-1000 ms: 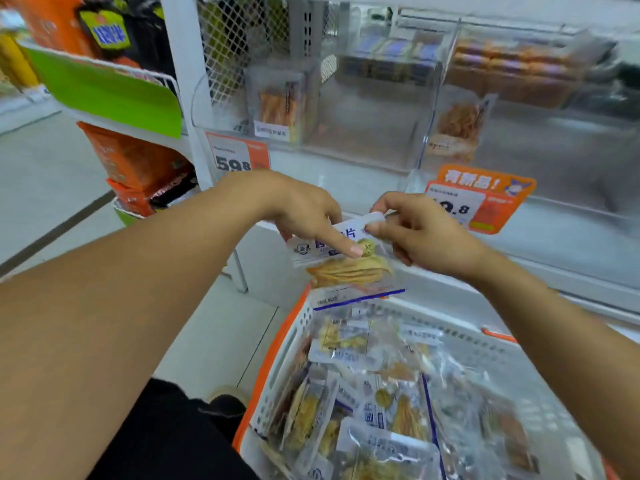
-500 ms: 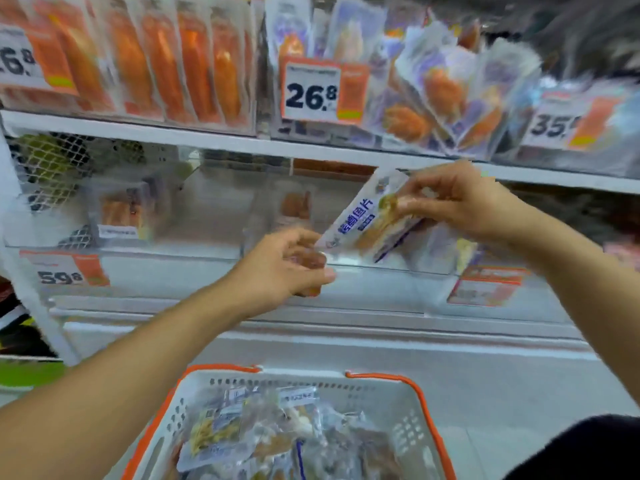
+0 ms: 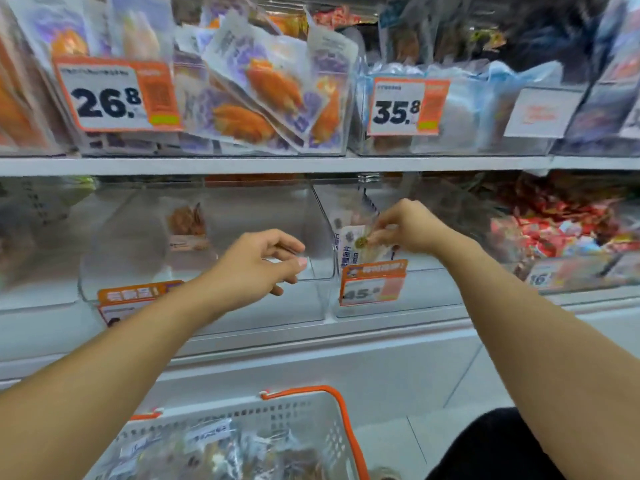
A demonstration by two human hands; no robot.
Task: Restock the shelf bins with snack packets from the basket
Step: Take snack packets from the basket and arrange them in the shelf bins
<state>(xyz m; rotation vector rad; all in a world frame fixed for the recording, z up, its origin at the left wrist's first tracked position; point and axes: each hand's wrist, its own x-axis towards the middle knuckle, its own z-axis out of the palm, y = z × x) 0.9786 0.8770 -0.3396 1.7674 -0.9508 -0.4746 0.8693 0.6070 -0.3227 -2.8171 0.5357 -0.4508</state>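
The right hand point(image 3: 412, 226) pinches a snack packet point(image 3: 358, 245) by its upper edge, the grip pressed together on the film between thumb and fingertips. The packet hangs below that grip, upright, inside the clear bin point(image 3: 388, 296) on the lower shelf, its white label strip facing out. Just under the grip, on the bin's front wall, sits an orange price tag point(image 3: 372, 284) whose blurred digits read about 45.

To the left of that grip, the left hand point(image 3: 258, 263) hovers with its fingers loosely curled and parted, holding nothing, at the upper front edge of the neighbouring clear bin point(image 3: 204, 271). Further back in that bin, 1 packet point(image 3: 188, 225) with brown contents stands upright.

Well below both hands, the white basket point(image 3: 294, 420) with an orange rim holds a heap of packets point(image 3: 214, 448), blurred.

Above the grip, past the white shelf edge point(image 3: 311, 165), bins hold packets printed with orange shapes point(image 3: 263, 98), with price tags reading 26.8 point(image 3: 107, 98) and 35.8 point(image 3: 398, 109). To the right of the grip, another bin holds small red wrapped items point(image 3: 561, 223).
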